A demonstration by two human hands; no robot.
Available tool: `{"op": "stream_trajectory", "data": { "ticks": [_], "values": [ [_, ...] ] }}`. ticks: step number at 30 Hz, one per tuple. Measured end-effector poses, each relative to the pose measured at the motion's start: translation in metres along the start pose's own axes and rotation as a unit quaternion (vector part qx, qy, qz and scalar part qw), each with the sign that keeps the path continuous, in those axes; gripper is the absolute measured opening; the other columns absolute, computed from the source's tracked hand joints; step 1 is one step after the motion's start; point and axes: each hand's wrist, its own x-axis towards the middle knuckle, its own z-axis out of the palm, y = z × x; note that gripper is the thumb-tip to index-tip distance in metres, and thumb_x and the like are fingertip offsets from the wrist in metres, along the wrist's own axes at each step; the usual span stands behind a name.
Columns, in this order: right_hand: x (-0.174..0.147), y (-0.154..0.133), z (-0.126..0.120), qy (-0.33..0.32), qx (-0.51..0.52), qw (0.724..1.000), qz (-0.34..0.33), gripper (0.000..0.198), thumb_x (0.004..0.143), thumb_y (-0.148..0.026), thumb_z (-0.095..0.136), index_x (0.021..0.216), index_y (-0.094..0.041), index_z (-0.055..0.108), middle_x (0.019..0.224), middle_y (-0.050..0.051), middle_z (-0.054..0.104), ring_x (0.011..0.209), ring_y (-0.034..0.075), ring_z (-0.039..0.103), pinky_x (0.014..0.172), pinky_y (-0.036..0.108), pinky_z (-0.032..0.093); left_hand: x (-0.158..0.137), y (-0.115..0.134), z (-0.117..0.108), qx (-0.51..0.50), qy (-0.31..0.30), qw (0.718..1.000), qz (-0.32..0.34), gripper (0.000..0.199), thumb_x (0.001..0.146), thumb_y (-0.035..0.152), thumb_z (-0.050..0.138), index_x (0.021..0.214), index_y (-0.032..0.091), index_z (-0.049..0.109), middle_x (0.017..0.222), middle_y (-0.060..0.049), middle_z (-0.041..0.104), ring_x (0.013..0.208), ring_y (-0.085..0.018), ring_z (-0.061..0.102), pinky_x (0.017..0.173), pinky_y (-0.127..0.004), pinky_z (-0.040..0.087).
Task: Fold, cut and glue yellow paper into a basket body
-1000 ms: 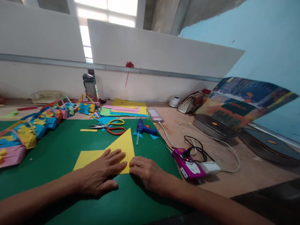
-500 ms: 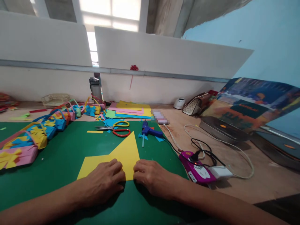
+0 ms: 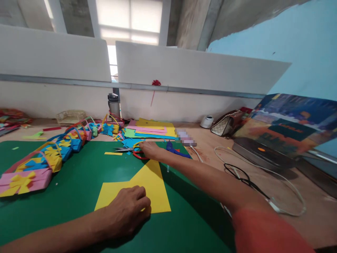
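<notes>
Across the lower middle of the frame, a yellow sheet of paper (image 3: 155, 182) lies on the green mat (image 3: 68, 200), its rectangular left part running into a peaked right part, so it looks folded over. The left hand (image 3: 130, 209) rests on its near edge with fingers loosely curled; whether it pinches the paper I cannot tell. At the centre, the right hand (image 3: 150, 150) is at the handles of the scissors (image 3: 128, 149) (its fingers are partly hidden, so how firmly it grips them is unclear). Judging by the sheet, the folding seems done and little else: no cut, glued joint or attached piece shows on it. By contrast, the small paper baskets (image 3: 55, 163) in a row at the left have handles and bows and look finished. Other coloured sheets (image 3: 158, 129) lie flat on the worktop (image 3: 297, 225) at the centre, apparently unworked, and the blue glue gun (image 3: 173, 150) lies just right of the scissors, partly behind the right arm.
</notes>
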Motion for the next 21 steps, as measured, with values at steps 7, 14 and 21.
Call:
{"op": "stream_trajectory", "data": {
  "ticks": [7,14,21],
  "values": [
    [0.032,0.017,0.012,0.012,-0.005,1.000,-0.027,0.033,0.090,-0.033,0.056,0.119,-0.017,0.054,0.118,0.008,0.056,0.099,0.021,0.059,0.082,0.041,0.051,0.006,-0.004,0.000,0.005,0.023,1.000,-0.017,0.018,0.094,0.025,0.042,0.082,0.020,0.053,0.082,-0.002,0.056,0.070,-0.016,0.049,0.057,-0.027,0.030],
    [0.034,0.019,0.000,0.048,0.008,0.998,-0.048,0.033,0.090,-0.033,0.056,0.119,-0.017,0.053,0.117,0.008,0.057,0.097,0.020,0.060,0.081,0.041,0.051,0.010,-0.004,0.000,-0.075,0.043,0.995,-0.041,0.022,0.093,0.026,0.041,0.079,0.018,0.056,0.080,-0.005,0.054,0.070,-0.016,0.047,0.059,-0.026,0.033],
    [-0.019,0.012,-0.025,0.197,0.036,0.980,-0.018,0.044,0.082,0.002,0.040,0.122,-0.012,0.047,0.117,0.014,0.059,0.105,0.024,0.057,0.080,0.033,0.047,0.010,-0.007,-0.005,-0.258,0.105,0.954,-0.112,0.022,0.086,0.038,0.051,0.092,0.017,0.055,0.084,-0.006,0.057,0.075,-0.018,0.052,0.067,-0.029,0.042]
  ]
}}
